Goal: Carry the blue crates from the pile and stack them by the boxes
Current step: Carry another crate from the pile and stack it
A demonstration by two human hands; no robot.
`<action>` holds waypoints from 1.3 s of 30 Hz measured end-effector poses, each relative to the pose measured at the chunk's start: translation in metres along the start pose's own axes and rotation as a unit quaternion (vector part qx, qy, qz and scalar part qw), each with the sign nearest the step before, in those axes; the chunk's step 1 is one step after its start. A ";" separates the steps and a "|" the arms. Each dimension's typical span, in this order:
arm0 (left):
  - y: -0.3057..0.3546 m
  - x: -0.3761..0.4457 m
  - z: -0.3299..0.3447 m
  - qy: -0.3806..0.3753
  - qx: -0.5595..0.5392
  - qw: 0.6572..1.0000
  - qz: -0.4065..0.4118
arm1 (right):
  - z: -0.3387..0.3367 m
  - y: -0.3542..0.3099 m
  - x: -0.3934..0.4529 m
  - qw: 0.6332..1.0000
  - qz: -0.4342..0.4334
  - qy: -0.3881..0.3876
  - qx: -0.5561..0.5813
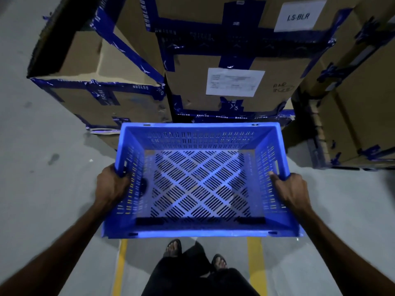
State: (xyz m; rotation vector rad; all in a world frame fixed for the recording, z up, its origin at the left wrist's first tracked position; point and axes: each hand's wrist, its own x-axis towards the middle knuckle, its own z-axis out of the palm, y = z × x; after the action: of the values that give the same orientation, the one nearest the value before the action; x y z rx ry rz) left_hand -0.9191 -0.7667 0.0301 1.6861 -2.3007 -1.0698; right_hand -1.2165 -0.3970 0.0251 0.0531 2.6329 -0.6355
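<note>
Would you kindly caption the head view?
Both hands, left hand and right hand, hold an empty blue crate before taped cardboard boxes.

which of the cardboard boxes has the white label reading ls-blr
The upper centre box, stacked on the box with the printed sheet. Its label sits top right; the left box shows no label.

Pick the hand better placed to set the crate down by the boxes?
Neither alone: left hand and right hand each grip a side wall of the crate, mirrored. It hangs squarely before the boxes, so lower with both.
</note>
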 end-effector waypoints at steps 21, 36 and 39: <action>-0.009 -0.002 -0.005 -0.021 0.000 1.000 -0.017 | -0.009 -0.003 -0.021 1.000 0.005 -0.001 0.025; 0.043 0.018 -0.005 0.104 0.226 0.936 0.249 | 0.043 -0.038 -0.128 0.909 -0.383 0.052 -0.158; 0.106 0.032 0.007 0.078 0.285 0.879 0.375 | 0.062 -0.062 -0.160 0.881 -0.409 -0.162 -0.176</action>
State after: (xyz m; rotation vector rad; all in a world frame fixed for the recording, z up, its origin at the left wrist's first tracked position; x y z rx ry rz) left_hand -1.0194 -0.7761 0.0767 0.7326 -2.9007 -0.0970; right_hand -1.0551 -0.4694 0.0684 -1.2124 2.3091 -0.3413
